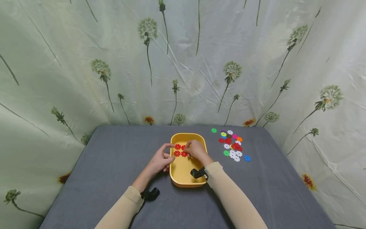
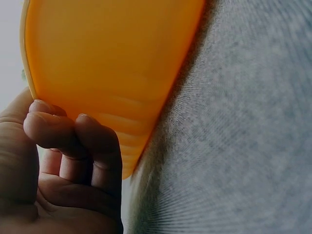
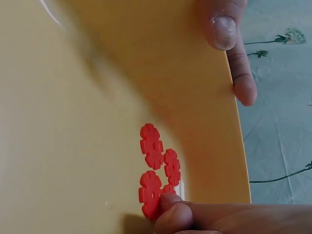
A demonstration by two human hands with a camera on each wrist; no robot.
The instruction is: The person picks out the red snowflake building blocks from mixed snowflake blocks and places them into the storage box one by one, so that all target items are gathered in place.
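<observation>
Several red flower-shaped plastic discs (image 1: 177, 153) lie flat in two short rows inside a yellow plastic bin (image 1: 183, 171), toward its far left part. My left hand (image 1: 160, 159) holds the bin's left side, its thumb over the rim and other fingers curled against the outer wall (image 2: 117, 58). Reaching over the right side, my right hand (image 1: 195, 149) has its thumb and index finger together at the edge of a red disc (image 3: 150, 194) in the nearer row. Those fingertips partly cover the discs on the right.
Right of the bin, a loose pile of flower discs (image 1: 232, 154) in white, red, green and other colours spreads over the grey cloth-covered table (image 1: 123, 156). A blue disc (image 1: 247, 158) lies at its right edge. Behind the table hangs a dandelion-print curtain (image 1: 183, 63).
</observation>
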